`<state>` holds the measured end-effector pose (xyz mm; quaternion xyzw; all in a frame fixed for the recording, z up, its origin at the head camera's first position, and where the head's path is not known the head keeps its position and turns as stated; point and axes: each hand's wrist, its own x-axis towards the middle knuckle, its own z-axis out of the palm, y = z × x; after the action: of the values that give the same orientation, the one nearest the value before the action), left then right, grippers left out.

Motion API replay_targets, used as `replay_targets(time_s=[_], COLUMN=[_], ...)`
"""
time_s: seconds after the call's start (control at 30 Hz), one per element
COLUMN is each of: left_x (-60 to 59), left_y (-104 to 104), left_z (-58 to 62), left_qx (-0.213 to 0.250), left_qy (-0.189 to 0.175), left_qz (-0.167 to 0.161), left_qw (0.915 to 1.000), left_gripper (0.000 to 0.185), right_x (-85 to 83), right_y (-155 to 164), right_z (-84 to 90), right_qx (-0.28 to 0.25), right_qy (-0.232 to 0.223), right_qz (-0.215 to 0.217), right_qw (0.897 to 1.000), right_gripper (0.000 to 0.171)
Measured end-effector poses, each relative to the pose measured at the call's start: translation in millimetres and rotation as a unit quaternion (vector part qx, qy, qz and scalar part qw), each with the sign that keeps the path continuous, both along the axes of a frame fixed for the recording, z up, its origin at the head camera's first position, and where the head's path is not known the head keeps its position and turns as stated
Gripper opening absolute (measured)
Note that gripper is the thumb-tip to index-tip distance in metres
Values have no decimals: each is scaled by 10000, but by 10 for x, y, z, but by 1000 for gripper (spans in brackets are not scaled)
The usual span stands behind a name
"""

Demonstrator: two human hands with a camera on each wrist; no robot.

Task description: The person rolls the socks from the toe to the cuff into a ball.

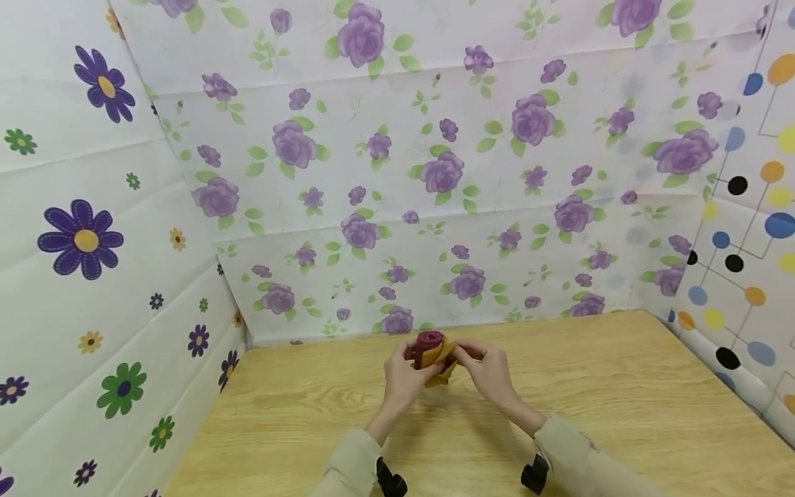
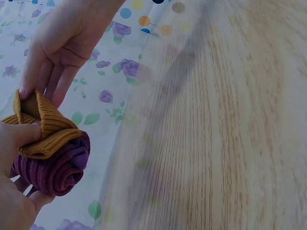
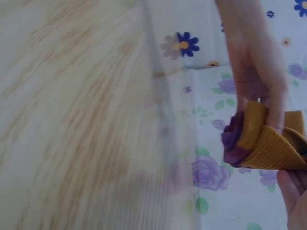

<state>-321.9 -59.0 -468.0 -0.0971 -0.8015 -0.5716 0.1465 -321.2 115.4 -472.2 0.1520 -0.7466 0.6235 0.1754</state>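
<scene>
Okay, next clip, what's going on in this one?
A person holds a rolled-up bundle of knit fabric above the far edge of a wooden table. The left hand grips the dark purple roll, and the right hand pinches the mustard-yellow ribbed cuff that is drawn partly over it. Flower-patterned sheets wall in the table.

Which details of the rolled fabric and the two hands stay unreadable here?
- Head view: rolled fabric too small; hands cover its sides.
- Left wrist view: left hand cut off by the edge; the table is blurred.
- Right wrist view: right hand cut off at the corner; roll's far end hidden by the mustard cuff.
</scene>
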Motion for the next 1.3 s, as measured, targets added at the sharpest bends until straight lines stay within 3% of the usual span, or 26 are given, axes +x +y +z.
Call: replay_targets(time_s=[0.17, 0.37, 0.5, 0.6, 0.7, 0.87, 1.03, 1.2, 1.3], left_x=[-18, -17, -8, 0, 19, 69, 82, 82, 81], left_y=[-87, -174, -226, -258, -284, -346, -382, -358, -323], left_z=[-20, -18, -7, 12, 33, 83, 114, 163, 199], left_qx=[-447, -1011, -1303, -1243, -1140, -992, -788, -1104, -1563], left_qy=[396, 530, 298, 47, -176, -591, -1153, -1282, -1118], left_qz=[-357, -823, -1289, -1758, -2248, -3015, -3682, -3937, -4066], left_qw=[9976, 9900, 9826, 9765, 9675, 9465, 9192, 9035, 8932], left_gripper=[45, 46, 50, 52, 50, 42, 36, 38, 38], right_x=[-29, -73, -94, -93, -108, -147, -151, -135, -114], right_y=[43, 145, 213, 227, 241, 303, 297, 238, 191], right_z=[91, 188, 235, 268, 272, 261, 300, 327, 333], right_qx=[-660, -1078, -1673, -1968, -1928, -1364, -921, -685, -303], right_qy=[-952, -1875, -2393, -2682, -2800, -2635, -2409, -2336, -2204], right_qz=[549, 1168, 1653, 2022, 2311, 2785, 3150, 3230, 3162], right_qw=[9917, 9693, 9420, 9211, 9116, 9135, 9134, 9146, 9223], right_gripper=[25, 29, 20, 23, 27, 24, 15, 13, 14])
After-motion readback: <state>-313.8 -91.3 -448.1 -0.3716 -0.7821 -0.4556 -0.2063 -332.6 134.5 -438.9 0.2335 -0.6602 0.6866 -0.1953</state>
